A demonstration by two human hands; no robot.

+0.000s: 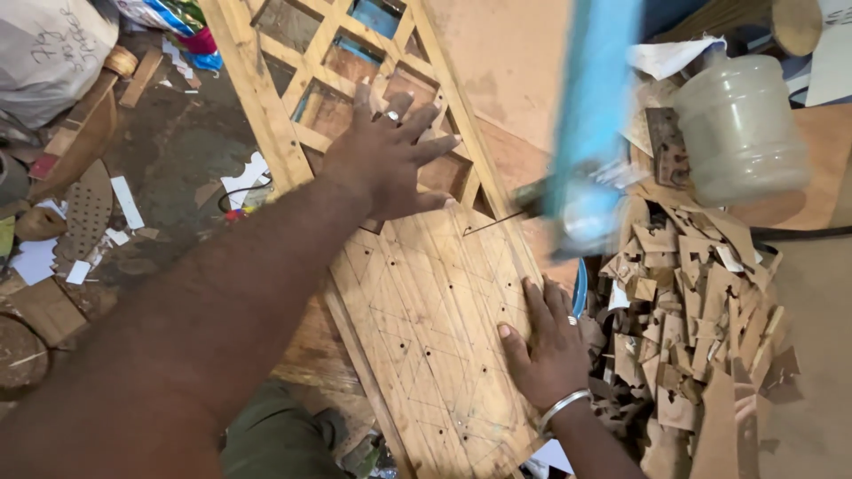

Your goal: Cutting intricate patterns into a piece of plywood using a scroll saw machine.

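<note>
Even, soft light; blue tool [590, 124] motion-blurred, perhaps a saw; edges slightly stretched.

White sack [49, 53] top left; colourful, perhaps plastic, wrapper [173, 18] beside it.

panel: your wooden lattice panel [426, 302] is pale, flat, running diagonally from upper left to lower right | upper part: cut through into diamond openings | lower part: solid, pencilled with a diamond grid and dotted with small drilled holes | contact: both your hands lie flat on it
</note>
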